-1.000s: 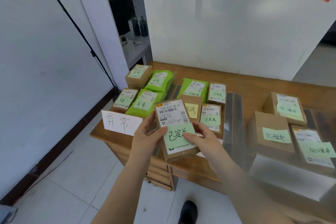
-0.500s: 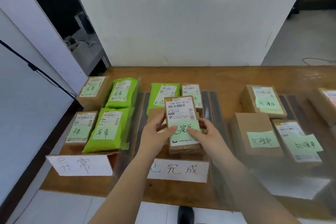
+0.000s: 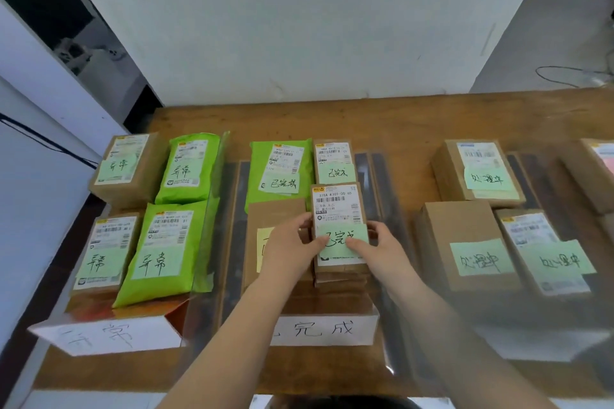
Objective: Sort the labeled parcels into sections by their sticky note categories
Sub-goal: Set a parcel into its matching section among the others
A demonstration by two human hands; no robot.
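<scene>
A small brown parcel (image 3: 338,206) with a white shipping label and a green sticky note sits on a stack of boxes in the middle section of the wooden table (image 3: 382,119). My left hand (image 3: 292,249) grips its left edge, thumb on the note. My right hand (image 3: 378,249) grips its right edge, thumb also on the note. Beside it lie a brown box with a yellow note (image 3: 265,236), a green bag (image 3: 280,169) and a small box (image 3: 335,161). A white sign (image 3: 329,329) stands in front of this section.
The left section holds two brown boxes (image 3: 124,166) and two green bags (image 3: 162,252) behind another white sign (image 3: 109,335). The right section holds several brown boxes (image 3: 471,242) with green notes. A white wall rises behind the table.
Both hands carried the parcel forward and down onto the stack in the middle section. My view has swung to face the table squarely and moved closer.
</scene>
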